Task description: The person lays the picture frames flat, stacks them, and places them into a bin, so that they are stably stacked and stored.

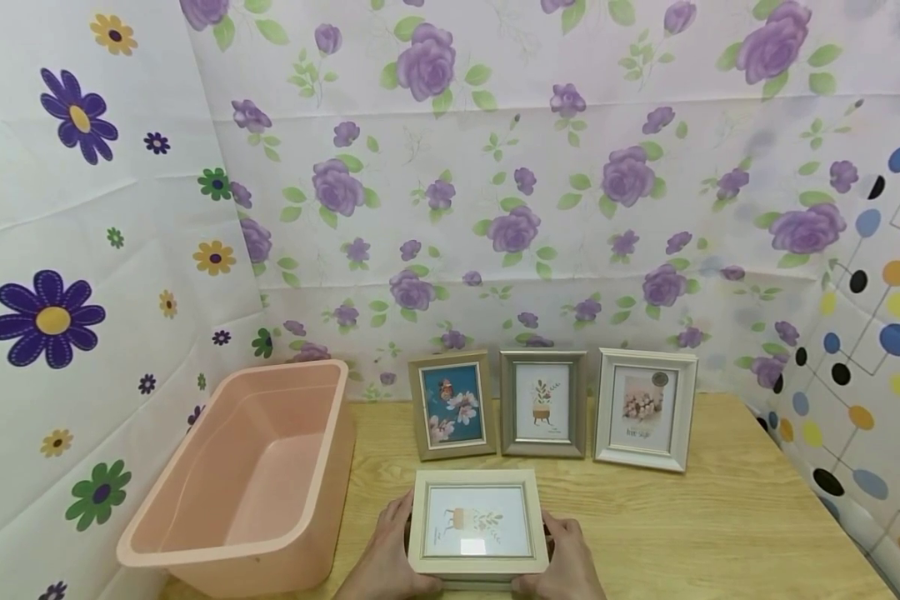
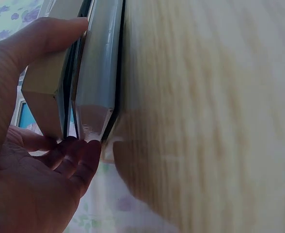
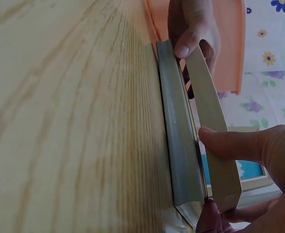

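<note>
A cream picture frame (image 1: pixel 476 478), its plant picture turned sideways, lies face up at the front of the table on top of a silvery frame (image 3: pixel 174 131). My left hand (image 1: pixel 386 552) holds the cream frame's left side, thumb along the near edge. In the left wrist view its fingertips (image 2: pixel 88 158) reach the end of both stacked frames. On the opposite side my right hand (image 1: pixel 567 560) grips the cream frame, its thumb on the edge. A narrow gap shows between the two frames in the right wrist view.
Behind stand three upright picture frames: a gold-toned one (image 1: pixel 457 452), a grey-brown one (image 1: pixel 543 448) and a white one (image 1: pixel 641 458). A pink plastic tub (image 1: pixel 326 475) stands at the left on the wooden table (image 1: pixel 720 533). Patterned cloths enclose the back and sides.
</note>
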Motion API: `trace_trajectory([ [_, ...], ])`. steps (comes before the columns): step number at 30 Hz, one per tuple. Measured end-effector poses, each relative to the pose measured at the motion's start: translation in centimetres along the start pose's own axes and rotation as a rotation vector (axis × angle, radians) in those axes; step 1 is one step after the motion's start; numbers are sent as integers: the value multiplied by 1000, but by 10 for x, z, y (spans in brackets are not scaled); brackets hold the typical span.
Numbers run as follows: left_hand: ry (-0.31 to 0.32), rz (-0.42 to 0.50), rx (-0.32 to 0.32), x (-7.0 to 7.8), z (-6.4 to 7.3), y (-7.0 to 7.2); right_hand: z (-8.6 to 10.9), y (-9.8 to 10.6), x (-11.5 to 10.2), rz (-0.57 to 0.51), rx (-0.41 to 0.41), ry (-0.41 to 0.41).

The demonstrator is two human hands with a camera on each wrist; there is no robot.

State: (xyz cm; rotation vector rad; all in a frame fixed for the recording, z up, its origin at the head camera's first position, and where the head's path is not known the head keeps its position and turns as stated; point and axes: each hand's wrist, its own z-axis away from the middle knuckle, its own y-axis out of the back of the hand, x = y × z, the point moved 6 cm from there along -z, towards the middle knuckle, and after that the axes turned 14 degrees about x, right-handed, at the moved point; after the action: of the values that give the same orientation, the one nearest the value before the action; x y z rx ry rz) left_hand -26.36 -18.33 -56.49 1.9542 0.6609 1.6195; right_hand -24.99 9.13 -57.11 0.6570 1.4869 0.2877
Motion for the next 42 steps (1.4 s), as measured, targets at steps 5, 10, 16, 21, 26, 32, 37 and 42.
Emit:
trace_trajectory([
  [5,-3,-9,-1,-2,0,-2,0,-2,0,-5,-7,1],
  [10,-9,-12,9,-2,0,-3,-1,-2,0,-3,-8,2],
  [16,-28,-13,19,-2,-1,-3,-1,-3,1,-4,-7,9],
  [21,-27,-2,9,-2,-1,-4,-1,-3,1,-4,-6,15],
  [26,-24,7,6,-2,-2,-5,-2,-3,2,-8,-7,19],
  [32,-30,19,7,-2,-1,-5,-2,-6,3,-22,-29,2],
  [37,-27,37,10,-2,2,-4,-2,-3,2,-24,-52,23],
  [42,-5,59,-13,-2,5,-4,-3,10,-6,-25,-50,29],
])
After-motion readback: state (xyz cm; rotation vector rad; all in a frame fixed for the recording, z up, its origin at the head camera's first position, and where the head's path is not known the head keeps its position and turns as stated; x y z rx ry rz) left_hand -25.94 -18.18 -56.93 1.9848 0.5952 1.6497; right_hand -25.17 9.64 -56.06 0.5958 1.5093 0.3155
